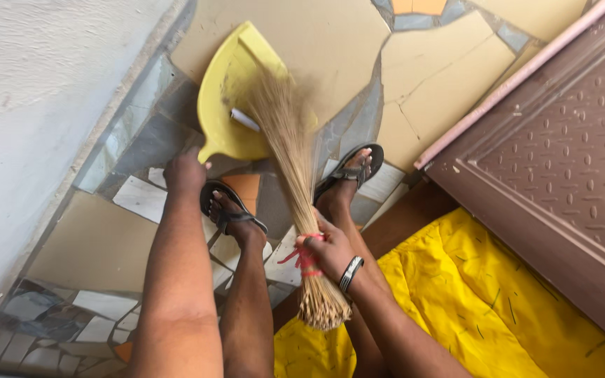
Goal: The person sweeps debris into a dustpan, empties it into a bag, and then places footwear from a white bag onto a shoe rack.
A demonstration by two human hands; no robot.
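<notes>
Downward, the head camera looks over both arms to a floor (330,42) of broken tile pieces set in grey mortar; the left hand (185,171) grips the handle of a yellow dustpan (222,105), its fingers closed around the handle end, and the pan stands tilted on its lip against the floor just in front of the left foot (236,217); the right hand (330,252) is clamped on a bundle broom (295,175) of thin straw sticks, holding it at the red cord binding (305,257), with the cut butt end hanging below the wrist and the splayed bristle tips reaching into the mouth of the pan; a small white scrap (245,120) lies inside the pan beside the bristles, which are blurred at the tips; both feet wear dark sandals, the right foot (348,178) just beside the broom; a white wall (29,105) runs along the left, a brown embossed door (568,154) stands at the right, and a yellow cloth (470,294) fills the lower right. By my judgement the step in hand is sweeping debris into the pan; the next move calls for short, light strokes toward the pan's back, while the left hand keeps the lip pressed flat on the uneven tiles so nothing slips beneath it.
</notes>
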